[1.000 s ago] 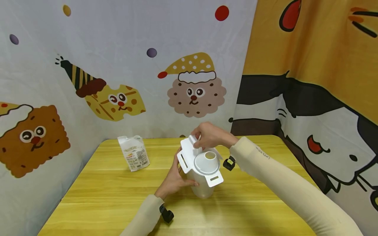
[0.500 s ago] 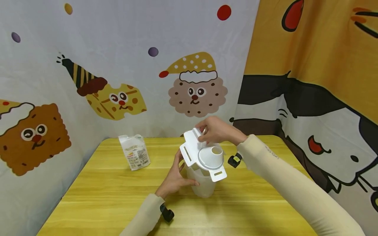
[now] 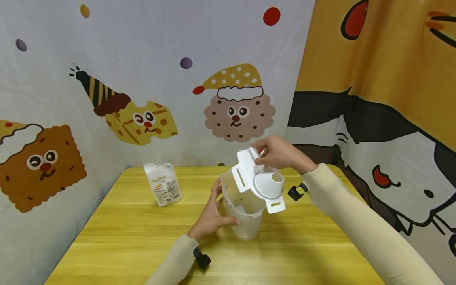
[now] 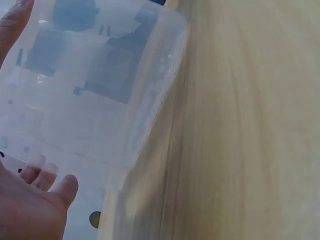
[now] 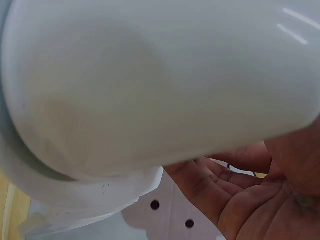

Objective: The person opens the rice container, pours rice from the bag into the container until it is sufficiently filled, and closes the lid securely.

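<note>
In the head view, a translucent plastic container (image 3: pixel 247 229) stands on the table with its top partly uncovered. My left hand (image 3: pixel 210 217) grips its left side, thumb in front and fingers behind. With my right hand (image 3: pixel 279 153) I pinch the raised ridge of a white lid (image 3: pixel 246 164), which is tilted above the container's right rim. The lid has a round spout and slotted side tabs. Inside the container a pale shape shows, too unclear to name. The left wrist view has the container wall (image 4: pixel 90 125) beside the fingers. White plastic (image 5: pixel 150 90) fills most of the right wrist view.
A white printed pouch (image 3: pixel 164 186) stands on the yellow wood-grain table (image 3: pixel 142 245), left of the container. Cartoon-printed curtains (image 3: pixel 221 35) hang behind the table and along its right side.
My right hand has lifted the lid off the container's top and carried it up and to the right, uncovering the opening. My left hand keeps its grip in the same place.
</note>
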A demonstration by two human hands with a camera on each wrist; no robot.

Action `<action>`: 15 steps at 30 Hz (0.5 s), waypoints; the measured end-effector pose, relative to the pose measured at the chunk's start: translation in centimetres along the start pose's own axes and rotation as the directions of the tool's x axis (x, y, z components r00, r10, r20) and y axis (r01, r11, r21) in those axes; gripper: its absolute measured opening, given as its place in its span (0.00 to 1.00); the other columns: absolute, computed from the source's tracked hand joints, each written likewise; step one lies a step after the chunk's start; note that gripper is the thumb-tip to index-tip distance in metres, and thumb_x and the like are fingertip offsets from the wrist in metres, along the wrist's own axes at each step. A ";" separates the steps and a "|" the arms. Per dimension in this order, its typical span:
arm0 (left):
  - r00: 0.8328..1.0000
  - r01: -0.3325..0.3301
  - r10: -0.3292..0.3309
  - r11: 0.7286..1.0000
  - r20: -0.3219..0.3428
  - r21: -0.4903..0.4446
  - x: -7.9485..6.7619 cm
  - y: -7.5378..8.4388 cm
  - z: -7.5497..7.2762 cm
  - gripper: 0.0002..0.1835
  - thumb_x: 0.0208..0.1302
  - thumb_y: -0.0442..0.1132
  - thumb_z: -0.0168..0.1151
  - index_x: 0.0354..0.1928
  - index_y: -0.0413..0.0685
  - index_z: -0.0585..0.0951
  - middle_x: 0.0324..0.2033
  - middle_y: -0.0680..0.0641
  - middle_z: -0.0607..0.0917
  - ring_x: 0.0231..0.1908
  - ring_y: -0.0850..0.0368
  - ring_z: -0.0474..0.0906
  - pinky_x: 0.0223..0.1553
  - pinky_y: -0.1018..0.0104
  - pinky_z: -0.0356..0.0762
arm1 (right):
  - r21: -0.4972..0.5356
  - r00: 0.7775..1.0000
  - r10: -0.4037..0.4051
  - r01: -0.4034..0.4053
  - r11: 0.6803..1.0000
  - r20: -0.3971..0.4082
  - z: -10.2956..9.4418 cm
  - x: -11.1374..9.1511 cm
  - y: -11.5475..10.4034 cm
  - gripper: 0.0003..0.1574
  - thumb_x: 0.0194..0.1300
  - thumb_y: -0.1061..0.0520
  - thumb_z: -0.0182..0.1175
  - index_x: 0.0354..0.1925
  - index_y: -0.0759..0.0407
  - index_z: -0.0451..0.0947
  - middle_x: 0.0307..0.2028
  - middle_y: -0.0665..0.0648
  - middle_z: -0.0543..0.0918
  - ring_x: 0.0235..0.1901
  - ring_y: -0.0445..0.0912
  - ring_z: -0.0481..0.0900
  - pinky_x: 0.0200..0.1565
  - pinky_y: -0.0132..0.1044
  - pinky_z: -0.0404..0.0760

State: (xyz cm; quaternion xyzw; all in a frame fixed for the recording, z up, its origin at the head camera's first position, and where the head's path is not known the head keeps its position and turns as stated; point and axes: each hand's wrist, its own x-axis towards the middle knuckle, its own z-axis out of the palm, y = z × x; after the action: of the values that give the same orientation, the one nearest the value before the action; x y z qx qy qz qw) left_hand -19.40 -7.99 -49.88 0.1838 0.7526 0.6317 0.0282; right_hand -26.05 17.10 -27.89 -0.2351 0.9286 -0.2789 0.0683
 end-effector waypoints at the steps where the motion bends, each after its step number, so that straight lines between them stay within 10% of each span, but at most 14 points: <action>1: 1.000 0.001 -0.001 1.000 -0.001 0.001 0.0 0.0 0.0 0.78 0.38 0.46 0.89 0.80 0.81 0.37 0.78 0.49 0.57 0.78 0.52 0.52 0.80 0.42 0.52 | -0.005 1.000 0.006 -0.006 1.000 -0.008 -0.1 -0.1 0.3 0.34 0.63 0.59 0.69 0.67 0.64 0.76 0.51 0.64 0.84 0.43 0.49 0.88 0.39 0.36 0.88; 15: 1.000 0.007 -0.007 1.000 0.005 0.006 0.0 -0.2 -0.1 0.79 0.38 0.47 0.89 0.80 0.80 0.36 0.77 0.52 0.57 0.78 0.53 0.52 0.80 0.45 0.52 | -0.023 0.993 0.077 -0.080 0.997 -0.090 -1.7 -1.3 3.3 0.35 0.64 0.59 0.69 0.67 0.64 0.75 0.52 0.65 0.84 0.48 0.54 0.86 0.37 0.35 0.88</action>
State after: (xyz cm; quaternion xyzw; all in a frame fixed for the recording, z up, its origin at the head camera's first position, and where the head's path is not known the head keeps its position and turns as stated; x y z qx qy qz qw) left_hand -19.47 -8.08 -50.03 0.1827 0.7551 0.6289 0.0319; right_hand -26.65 21.01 -28.32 -0.1866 0.9429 -0.2738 0.0347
